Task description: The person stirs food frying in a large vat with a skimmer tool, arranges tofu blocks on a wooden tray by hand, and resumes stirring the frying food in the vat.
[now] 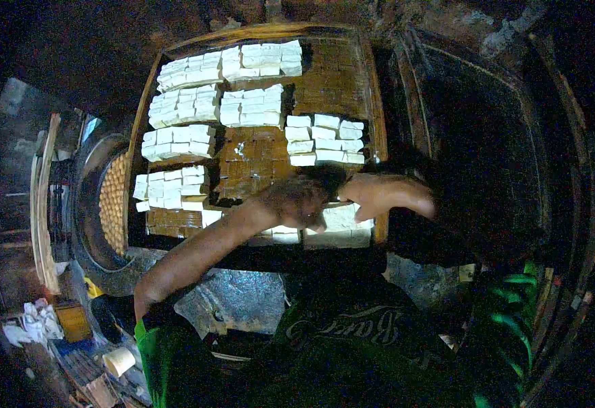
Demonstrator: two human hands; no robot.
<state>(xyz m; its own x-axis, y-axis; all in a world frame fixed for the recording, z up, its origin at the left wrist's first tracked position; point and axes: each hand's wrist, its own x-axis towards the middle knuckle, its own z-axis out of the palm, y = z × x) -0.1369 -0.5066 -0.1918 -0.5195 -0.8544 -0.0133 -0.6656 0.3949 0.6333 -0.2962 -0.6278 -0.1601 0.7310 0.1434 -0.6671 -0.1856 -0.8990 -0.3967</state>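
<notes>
hands meet at six o'clock on the wooden tray (372,88): left hand (297,200) lies curled over a white block (340,217), right hand (365,194) just beside it, grip hidden, cannot tell. more white blocks (253,105) fill twelve o'clock.

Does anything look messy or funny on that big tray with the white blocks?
Mostly tidy. The white blocks sit in neat groups on the wooden tray. The group at the right looks slightly crooked next to the others. The left hand and right hand are at the near blocks. Nothing looks spilled.
</notes>
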